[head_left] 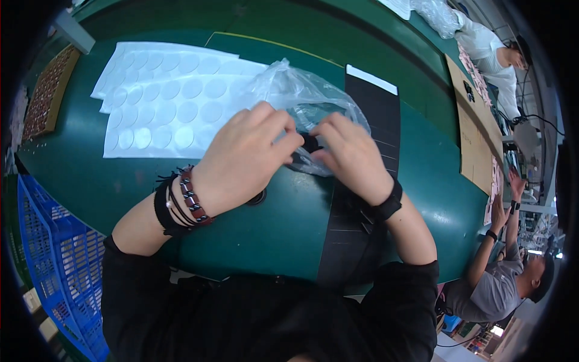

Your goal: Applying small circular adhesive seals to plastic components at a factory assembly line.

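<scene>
My left hand (244, 154) and my right hand (354, 155) meet over the middle of the table, fingers curled toward each other. Both grip a small black piece (310, 143), whose exact kind I cannot make out because the fingers cover much of it. Just beyond and partly under the hands lies a clear plastic bag (283, 81), crumpled and spread out. White sheets of round stickers (166, 111) overlap on the left, near my left hand. A long black sheet with thin pale lines (379, 114) runs beneath my right wrist.
The green table (425, 199) carries a shallow box of small reddish parts (51, 90) at far left. A blue plastic crate (69, 259) stands by the left edge. A dark round object (257, 198) sits beneath my left wrist. Two co-workers (494, 283) are at right, near cardboard (473, 130).
</scene>
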A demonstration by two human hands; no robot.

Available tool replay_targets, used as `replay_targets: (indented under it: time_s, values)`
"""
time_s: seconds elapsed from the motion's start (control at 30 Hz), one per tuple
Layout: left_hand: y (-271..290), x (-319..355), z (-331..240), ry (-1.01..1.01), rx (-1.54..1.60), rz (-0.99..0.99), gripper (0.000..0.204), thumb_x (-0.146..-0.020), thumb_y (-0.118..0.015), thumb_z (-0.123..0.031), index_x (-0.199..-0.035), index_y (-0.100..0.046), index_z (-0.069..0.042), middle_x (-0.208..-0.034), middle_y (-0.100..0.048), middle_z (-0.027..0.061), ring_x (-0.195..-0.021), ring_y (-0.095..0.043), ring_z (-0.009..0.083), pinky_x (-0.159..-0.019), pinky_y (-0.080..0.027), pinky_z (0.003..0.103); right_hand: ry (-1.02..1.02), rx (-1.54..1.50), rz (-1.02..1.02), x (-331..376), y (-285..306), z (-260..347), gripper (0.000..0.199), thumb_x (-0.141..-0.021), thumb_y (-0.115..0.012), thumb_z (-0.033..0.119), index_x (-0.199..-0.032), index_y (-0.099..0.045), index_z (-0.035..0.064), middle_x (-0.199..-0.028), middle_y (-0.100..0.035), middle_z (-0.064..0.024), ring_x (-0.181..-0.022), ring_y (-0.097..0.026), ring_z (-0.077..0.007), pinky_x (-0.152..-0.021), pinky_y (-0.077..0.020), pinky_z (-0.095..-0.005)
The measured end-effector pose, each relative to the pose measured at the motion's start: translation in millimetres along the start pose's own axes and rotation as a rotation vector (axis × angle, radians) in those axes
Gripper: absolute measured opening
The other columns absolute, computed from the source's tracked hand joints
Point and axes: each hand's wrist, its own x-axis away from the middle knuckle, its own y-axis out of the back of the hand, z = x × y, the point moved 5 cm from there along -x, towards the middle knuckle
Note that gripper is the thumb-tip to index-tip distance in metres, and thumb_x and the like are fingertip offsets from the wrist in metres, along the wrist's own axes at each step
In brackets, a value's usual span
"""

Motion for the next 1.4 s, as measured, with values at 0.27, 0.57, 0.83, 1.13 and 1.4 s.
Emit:
replay_targets:
  time_s: [0.27,0.57,0.83,1.13,1.4]
  values:
    - [39,52,-17,0.050,-0.131,-0.190,0.031,-0.066,-0.070,-0.017,-0.091,-0.056,-0.005,-0.098,-0.051,0.0066,-0.093,-0.050,0.0235,-0.073,-0.042,0.032,-0.084,0.152,-0.208,25,16,31,0.029,-0.068,-0.066,0.007,-0.097,-0.058,0.0060,-0.089,-0.055,-0.0088,-0.079,-0.055,-0.0283,-0.068,-0.0418,-0.0343]
    - [29,70,-34,-0.029,0.050,0.015,0.042,-0.071,-0.068,-0.032,-0.100,-0.055,-0.004,-0.101,-0.050,0.0084,-0.081,-0.056,0.0267,-0.070,-0.045,0.035,-0.041,0.293,-0.024,24,28,56,0.073,-0.062,-0.073,0.037,-0.125,-0.043,0.0134,-0.114,-0.050,-0.0100,-0.099,-0.051,-0.0294,-0.079,-0.0404,-0.0413]
    - [52,65,-63,-0.018,0.024,0.007,0.040,-0.075,-0.066,-0.031,-0.104,-0.053,-0.005,-0.102,-0.050,0.0093,-0.079,-0.056,0.0263,-0.067,-0.046,0.034,-0.363,-0.028,0.094,13,54,4,0.104,-0.056,-0.077,0.049,-0.138,-0.024,0.0129,-0.124,-0.044,-0.0213,-0.116,-0.042,-0.0372,-0.093,-0.0337,-0.0447]
    - [63,76,-86,0.208,0.217,-0.123,0.032,-0.076,-0.065,-0.016,-0.102,-0.052,-0.004,-0.097,-0.050,0.0096,-0.068,-0.055,0.0197,-0.061,-0.045,0.029,-0.097,0.078,0.077,13,32,81,0.027,-0.071,-0.059,0.013,-0.097,-0.058,0.0072,-0.094,-0.059,-0.0140,-0.089,-0.058,-0.0303,-0.076,-0.0436,-0.0392]
    - [43,68,-97,-0.138,0.086,0.057,0.037,-0.070,-0.070,-0.020,-0.101,-0.055,-0.006,-0.095,-0.051,0.0089,-0.080,-0.053,0.0253,-0.073,-0.044,0.033,-0.169,-0.297,-0.491,69,163,43,0.010,-0.077,-0.052,0.000,-0.087,-0.054,0.0016,-0.078,-0.053,-0.0124,-0.076,-0.054,-0.0266,-0.069,-0.0428,-0.0319]
